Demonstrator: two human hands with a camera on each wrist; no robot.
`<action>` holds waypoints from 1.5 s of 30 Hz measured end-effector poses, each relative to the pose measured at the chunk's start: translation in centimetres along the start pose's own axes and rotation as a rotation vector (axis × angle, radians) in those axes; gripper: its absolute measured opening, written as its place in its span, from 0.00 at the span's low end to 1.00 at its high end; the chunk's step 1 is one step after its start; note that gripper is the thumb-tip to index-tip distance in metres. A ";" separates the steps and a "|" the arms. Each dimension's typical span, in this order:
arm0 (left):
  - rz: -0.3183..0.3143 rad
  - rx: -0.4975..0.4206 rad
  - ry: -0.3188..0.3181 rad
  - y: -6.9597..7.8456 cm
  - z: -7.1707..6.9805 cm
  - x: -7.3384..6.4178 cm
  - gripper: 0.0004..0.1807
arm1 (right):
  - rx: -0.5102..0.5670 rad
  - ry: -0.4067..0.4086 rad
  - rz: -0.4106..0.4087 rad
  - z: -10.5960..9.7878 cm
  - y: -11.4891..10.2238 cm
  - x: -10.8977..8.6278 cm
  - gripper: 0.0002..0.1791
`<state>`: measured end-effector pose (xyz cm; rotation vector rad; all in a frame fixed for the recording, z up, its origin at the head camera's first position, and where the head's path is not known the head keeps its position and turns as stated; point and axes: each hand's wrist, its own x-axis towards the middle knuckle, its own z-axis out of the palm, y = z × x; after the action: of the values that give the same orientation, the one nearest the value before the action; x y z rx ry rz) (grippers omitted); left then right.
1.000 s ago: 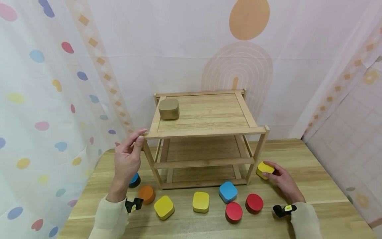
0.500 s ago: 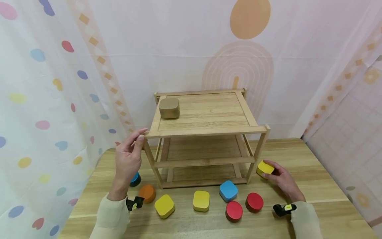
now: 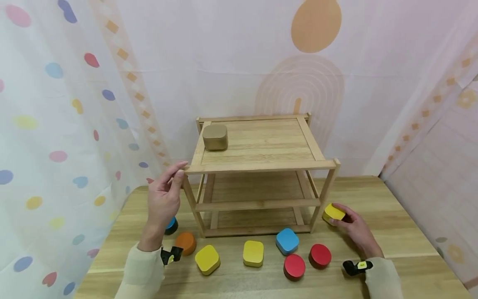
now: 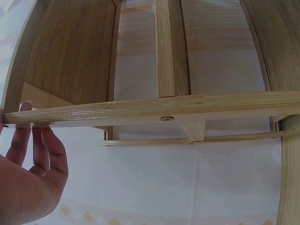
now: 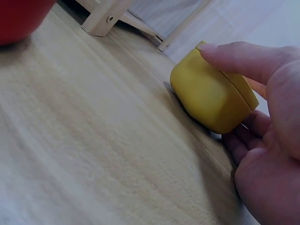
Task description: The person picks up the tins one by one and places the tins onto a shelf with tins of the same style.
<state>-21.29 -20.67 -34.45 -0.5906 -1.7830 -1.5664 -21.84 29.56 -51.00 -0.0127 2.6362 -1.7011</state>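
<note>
My left hand grips the front left corner of a wooden shelf rack. In the left wrist view its fingers bend round the end of a wooden rail. To the rack's right, my right hand holds a rounded-square yellow tin between thumb and fingers. The right wrist view shows this yellow tin tilted close to the tabletop, a lid seam near its edge. A gold tin sits at the left of the rack's top board.
Before the rack stand two yellow tins, one left and one central, a blue tin and two round red tins, including one farther right. Near my left wrist are an orange tin and a partly hidden blue-and-black tin. A patterned curtain hangs behind.
The head view has shifted slightly, moving the whole scene a little right and down. Both hands keep their holds on the rack and the yellow tin.
</note>
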 end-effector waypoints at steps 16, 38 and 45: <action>-0.001 -0.015 -0.019 -0.4 0.1 -0.1 0.14 | 0.025 0.045 0.024 0.2 -0.2 -0.4 0.33; 0.008 0.004 -0.014 -0.3 -0.1 -0.1 0.14 | 0.054 0.065 -0.008 -0.8 -2.2 -0.7 0.32; 0.002 -0.007 -0.013 -0.2 -0.1 -0.1 0.14 | 0.071 0.113 -0.100 -1.6 -3.4 -0.5 0.30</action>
<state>-21.32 -20.77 -34.68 -0.6069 -1.7867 -1.5712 -21.38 29.62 -47.29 -0.0516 2.6950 -1.8796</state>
